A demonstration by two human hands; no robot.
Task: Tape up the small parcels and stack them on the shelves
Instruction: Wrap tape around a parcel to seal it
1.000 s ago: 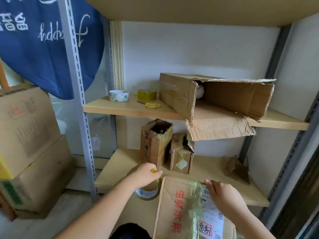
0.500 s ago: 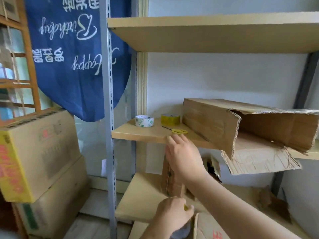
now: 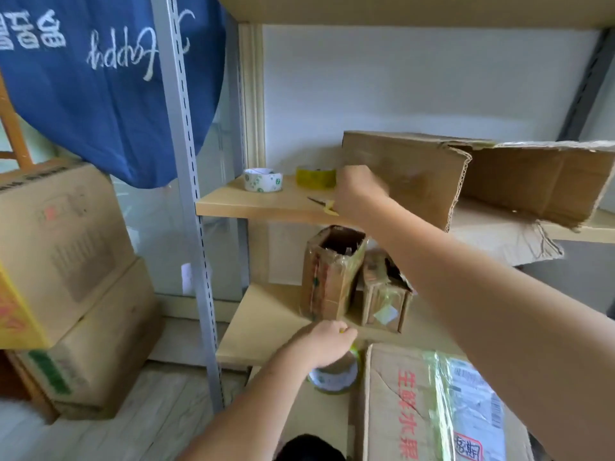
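The right hand (image 3: 357, 191) was up at the middle shelf (image 3: 259, 204), centre of the frame, fingers curled down over the yellow-handled scissors (image 3: 324, 205). Only the blade tip and a bit of handle poked out to the left of the fist, so I couldn't really tell if it had hold of them or was just landing on them. My guess is they were wanted for cutting tape. Meanwhile the left hand (image 3: 327, 341), lower centre, was wrapped over the top of a tape roll (image 3: 334, 372), probably keeping the tape end from getting lost while the other hand fetched the cutter. Just right of that roll, bottom of the frame, sat the parcel (image 3: 432, 404) being worked on: a cardboard box with red characters, a strip of clear tape across its top and a shipping label. Two small parcels (image 3: 332, 277) stood upright side by side at the back of the lower shelf (image 3: 263, 327), the left one with its top open, so I'd say there was more taping to do. Two spare rolls, a white tape roll (image 3: 263, 179) and a yellowish tape roll (image 3: 316, 177), were parked on the middle shelf left of a big torn open carton (image 3: 499, 181) lying on its side.
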